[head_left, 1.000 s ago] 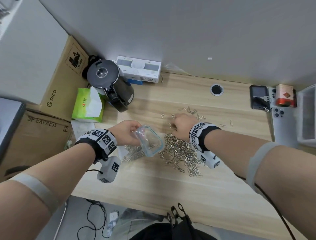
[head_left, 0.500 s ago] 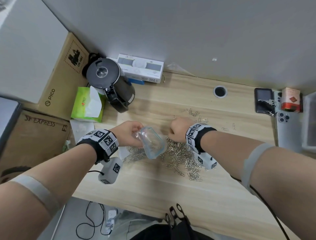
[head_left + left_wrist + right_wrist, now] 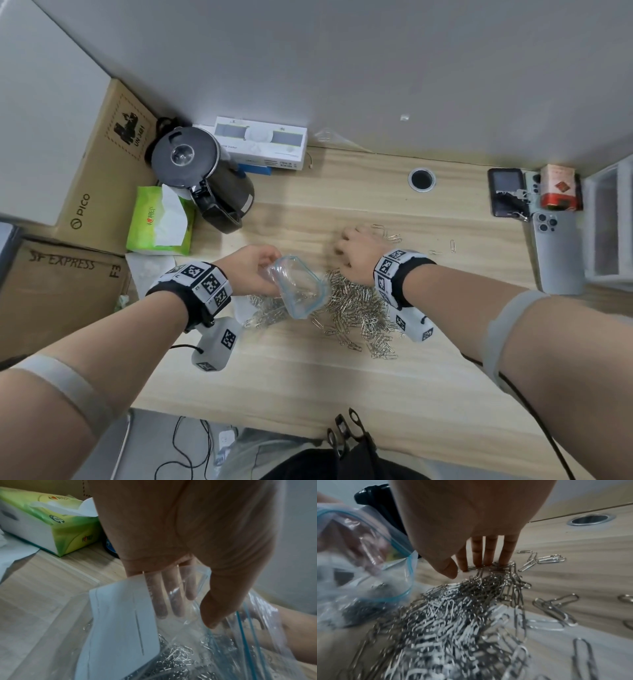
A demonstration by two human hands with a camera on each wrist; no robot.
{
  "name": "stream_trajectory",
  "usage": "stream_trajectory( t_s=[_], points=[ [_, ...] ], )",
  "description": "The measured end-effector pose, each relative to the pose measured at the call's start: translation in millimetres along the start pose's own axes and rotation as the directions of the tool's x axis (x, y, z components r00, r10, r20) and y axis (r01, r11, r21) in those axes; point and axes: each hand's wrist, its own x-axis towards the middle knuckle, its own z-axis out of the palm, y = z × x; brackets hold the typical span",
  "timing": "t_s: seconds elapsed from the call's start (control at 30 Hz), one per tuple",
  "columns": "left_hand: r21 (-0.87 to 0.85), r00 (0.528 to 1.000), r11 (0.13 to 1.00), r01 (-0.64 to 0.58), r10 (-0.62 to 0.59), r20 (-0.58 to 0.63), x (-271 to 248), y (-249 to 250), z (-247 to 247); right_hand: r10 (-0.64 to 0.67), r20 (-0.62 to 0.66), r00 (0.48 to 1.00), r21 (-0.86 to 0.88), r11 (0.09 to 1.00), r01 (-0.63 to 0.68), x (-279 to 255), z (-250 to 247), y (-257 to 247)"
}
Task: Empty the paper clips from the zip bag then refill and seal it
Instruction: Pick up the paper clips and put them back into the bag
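Paper clips [image 3: 356,308] heaped on counter [image 3: 342,383], just right of zip bag [image 3: 298,287] mouth held agape by left hand [image 3: 253,270] pinch grip; right hand [image 3: 356,253], fingers extended on heap's far edge, holds nothing, nearer.

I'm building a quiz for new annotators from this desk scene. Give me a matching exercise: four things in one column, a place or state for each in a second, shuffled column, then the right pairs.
Things:
1. zip bag
2. paper clips
3. tissue pack
4. kettle

Places or states:
A. green, left of the kettle
B. black, lid on, far left of the desk
C. held open by the left hand
D. heaped on the desk, right hand at the far edge

Pairs: 1-C, 2-D, 3-A, 4-B
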Motion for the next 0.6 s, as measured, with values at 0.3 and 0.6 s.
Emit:
stream_trajectory(
  t_s=[0.3,0.6],
  points=[
    [-0.010,1.000,1.000,-0.016,0.016,-0.013,-8.0,-0.1,-2.5,0.152,-0.090,0.984,0.085,0.986,-0.145,-6.0,-11.5,-1.1],
    [-0.017,0.999,1.000,-0.024,0.024,-0.037,-14.4,-8.9,2.7,0.306,-0.008,0.952,0.115,0.946,-0.303,-27.0,1.5,15.0]
  ],
)
